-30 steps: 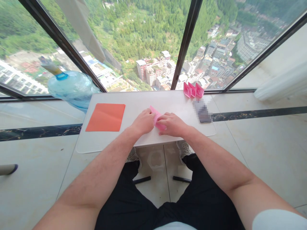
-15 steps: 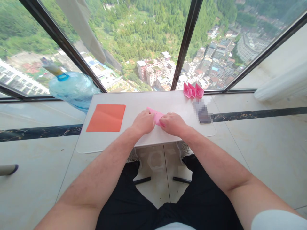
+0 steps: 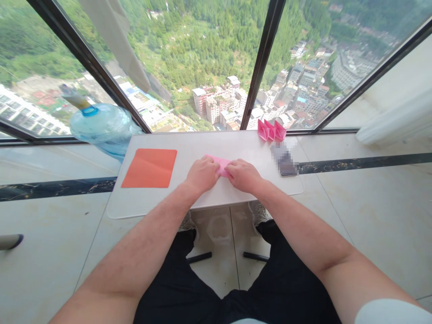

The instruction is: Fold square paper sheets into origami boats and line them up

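A small piece of pink paper [image 3: 220, 161] lies between my two hands over the middle of the white table [image 3: 189, 140]. My left hand [image 3: 203, 173] grips its left part, fingers curled and thumb toward the centre. From the other side my right hand [image 3: 243, 174] pinches the paper, the fingertips close to those of the left. Much of the paper is hidden under the fingers, so its folds cannot be made out. A stack of orange paper sheets [image 3: 149, 168] rests left of my left hand. Folded pink paper pieces [image 3: 271, 130] stand at the back right edge.
A blurred-out dark item [image 3: 287, 164] lies at the table's right end. Beyond the left back corner stands a big blue water bottle [image 3: 103, 123]. Tall windows with dark frames [image 3: 263, 63] rise behind the table. My legs are below its front edge.
My hands have drawn slightly closer on the pink paper, and its visible strip between them lies flatter. The orange sheets and folded pieces stay where they were.
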The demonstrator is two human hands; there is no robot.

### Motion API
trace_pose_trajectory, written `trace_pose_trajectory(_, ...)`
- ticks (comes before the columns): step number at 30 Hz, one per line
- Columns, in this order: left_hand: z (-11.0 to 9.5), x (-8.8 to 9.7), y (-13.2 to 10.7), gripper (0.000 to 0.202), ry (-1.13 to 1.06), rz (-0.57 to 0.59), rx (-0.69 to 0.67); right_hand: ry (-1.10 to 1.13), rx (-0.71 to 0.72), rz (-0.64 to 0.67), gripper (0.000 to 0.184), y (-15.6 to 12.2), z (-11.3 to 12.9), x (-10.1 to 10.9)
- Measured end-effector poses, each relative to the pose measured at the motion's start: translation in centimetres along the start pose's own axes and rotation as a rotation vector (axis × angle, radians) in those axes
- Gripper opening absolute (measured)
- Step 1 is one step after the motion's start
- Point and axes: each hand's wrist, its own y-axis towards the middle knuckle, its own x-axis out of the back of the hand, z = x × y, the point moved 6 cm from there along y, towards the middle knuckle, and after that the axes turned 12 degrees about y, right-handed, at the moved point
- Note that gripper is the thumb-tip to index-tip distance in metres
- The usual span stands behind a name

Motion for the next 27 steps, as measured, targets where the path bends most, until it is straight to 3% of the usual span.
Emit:
trace_pose_trajectory(6,0.21,-0.13,0.07,0.027,0.004,-0.005,0.025,0.037,0.019,0.034,0.024,0.13,-0.05,0.03)
trace_pose_trajectory(21,-0.06,-0.05,0.0,0.032,0.014,0.005,0.023,0.045,-0.046,-0.04,0.023,0.59,-0.54,-0.09)
trace_pose_trajectory(27,-0.16,0.01,0.02,0.034,0.038,0.006,0.004,0.136,0.033,-0.006,0.026,0.38,-0.78,0.26)
